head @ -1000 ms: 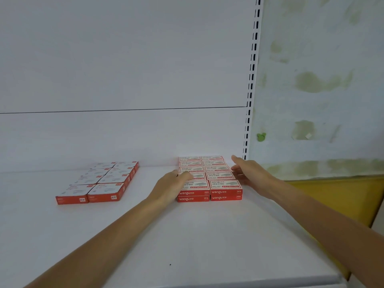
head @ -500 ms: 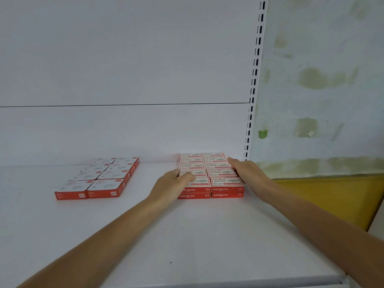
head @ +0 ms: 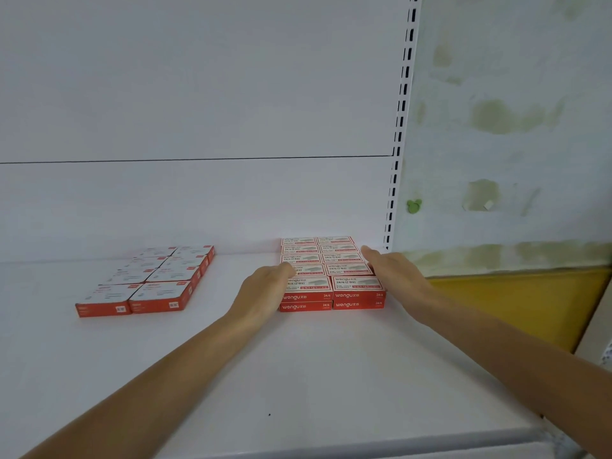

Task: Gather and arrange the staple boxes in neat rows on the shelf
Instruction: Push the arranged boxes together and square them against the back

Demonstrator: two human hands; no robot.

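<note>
We see two groups of staple boxes on the white shelf [head: 298, 376]. The right block of staple boxes [head: 351, 283] sits right of the frame's centre, near the back panel: two columns, five rows deep and two layers high. Its red front faces read "wengu" in white with "24/6" at the right end. The pale tops repeat "wengu" and "24/6" above a red strip whose writing is too small to read.

The left hand [head: 265, 289] lies against the block's left side, its fingertips reaching onto the top edge. The right hand [head: 394, 273] lies flat along the right side. Each grip is wide, fingers straight, pressing on the block rather than closed round a box.

The left block of staple boxes [head: 159, 293] lies well apart at middle left, one layer in two columns, its labels too blurred to read.

A slotted upright [head: 400, 127] rises behind the right block. A green mouse-head sticker [head: 414, 206] sits on the stained wall beside it.
</note>
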